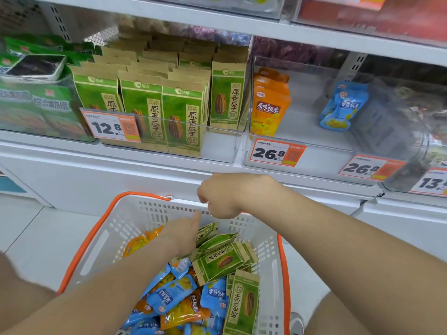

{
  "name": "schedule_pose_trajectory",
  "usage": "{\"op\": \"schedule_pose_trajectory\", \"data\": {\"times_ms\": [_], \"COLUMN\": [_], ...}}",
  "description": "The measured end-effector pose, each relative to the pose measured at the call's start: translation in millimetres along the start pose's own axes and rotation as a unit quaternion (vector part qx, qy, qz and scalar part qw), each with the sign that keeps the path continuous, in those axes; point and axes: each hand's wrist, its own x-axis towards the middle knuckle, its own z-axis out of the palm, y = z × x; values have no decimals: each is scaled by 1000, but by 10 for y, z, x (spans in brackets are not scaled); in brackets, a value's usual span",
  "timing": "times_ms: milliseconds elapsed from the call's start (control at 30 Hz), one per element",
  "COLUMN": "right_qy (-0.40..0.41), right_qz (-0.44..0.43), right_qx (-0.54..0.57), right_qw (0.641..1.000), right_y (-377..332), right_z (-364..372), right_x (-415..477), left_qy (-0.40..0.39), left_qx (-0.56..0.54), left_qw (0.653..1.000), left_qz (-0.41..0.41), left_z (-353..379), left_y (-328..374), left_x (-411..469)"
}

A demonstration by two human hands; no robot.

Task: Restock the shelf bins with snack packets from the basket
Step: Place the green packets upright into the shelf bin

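Reaching into basket (125, 228) with left hand (181, 234), straight-fingered, gripping nothing. Green seed packets (222, 259) just right of it, blue packets (169, 294) and orange packets (183, 313) behind the wrist. Holding right hand (221, 195) just above, curled; cannot tell whether grasping anything.

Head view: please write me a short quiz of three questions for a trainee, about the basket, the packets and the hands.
1. True or false: the basket holds packets of one colour only.
2. Which price is shown just below the upright orange packets? A) 12.8 B) 26.8 C) 13
3. Fill in: the left hand reaches into the ____.

Key: 1 false; 2 B; 3 basket.
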Motion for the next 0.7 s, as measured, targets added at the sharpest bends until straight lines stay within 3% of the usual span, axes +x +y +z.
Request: {"op": "schedule_pose_trajectory", "data": {"times_ms": [133, 300, 367, 500, 633, 700], "right_qy": [2, 0, -7, -49, 32, 73], "right_qz": [20, 24, 17, -7, -32, -37], "right_qx": [-9, 1, -6, 17, 40, 99], "right_qw": [1000, 1000, 1000, 999, 998, 992], "right_y": [105, 243, 263, 198, 175, 266], "right_z": [-71, -62, -41, -17, -50, -110], "right_x": [-122, -306, -345, -383, -366, -371], "left_qy": [55, -22, -37, -83, -119, -80], "left_qx": [-127, -314, -407, -586, -672, -693], "left_qw": [990, 949, 913, 806, 730, 714], "left_qz": [-14, 7, 4, -17, -40, -58], "left_z": [-369, -930, -1089, -1250, -1403, -1428], "left_y": [-131, -199, -150, -24, -18, -74], "left_x": [-15, -209, -331, -481, -609, -638]}}
